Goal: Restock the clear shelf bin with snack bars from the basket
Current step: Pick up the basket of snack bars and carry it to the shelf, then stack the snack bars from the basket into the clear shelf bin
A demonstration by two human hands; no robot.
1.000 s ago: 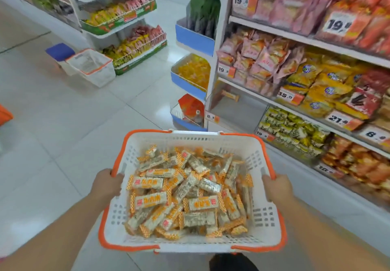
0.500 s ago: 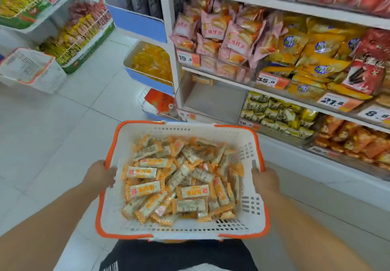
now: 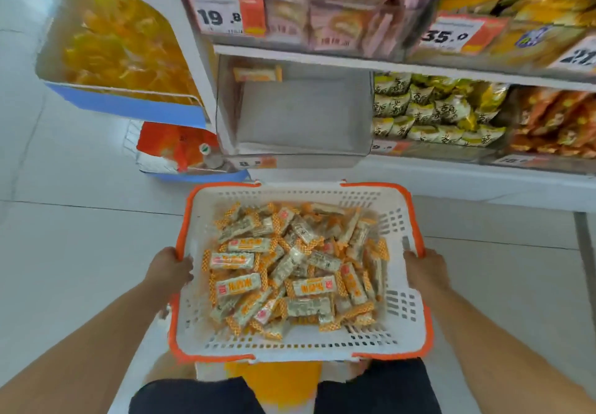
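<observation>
White plastic with an orange rim, the basket (image 3: 400, 229) is held out in front of the person, between both hands and just below the bottom shelf. The left hand (image 3: 171, 268) grips the left rim about midway along, thumb hooked over the edge into the basket and the other fingers curled under the outside. The right hand (image 3: 425, 268) grips the right rim opposite, thumb on the inside wall, fingers wrapped below. Both forearms reach forward from the lower corners, roughly level with each other.

Snack bars (image 3: 290, 268) in orange-and-white wrappers lie heaped loosely across the basket floor, between the two hands but touching neither. Directly beyond the far rim sits the clear shelf bin (image 3: 300, 116), nearly bare, with a single bar (image 3: 257, 73) of the same kind lying at its back left corner. Green-and-yellow packets (image 3: 432, 110) fill the neighbouring bin to the right. A price tag (image 3: 230, 15) reading 19.8 hangs on the shelf above.
</observation>
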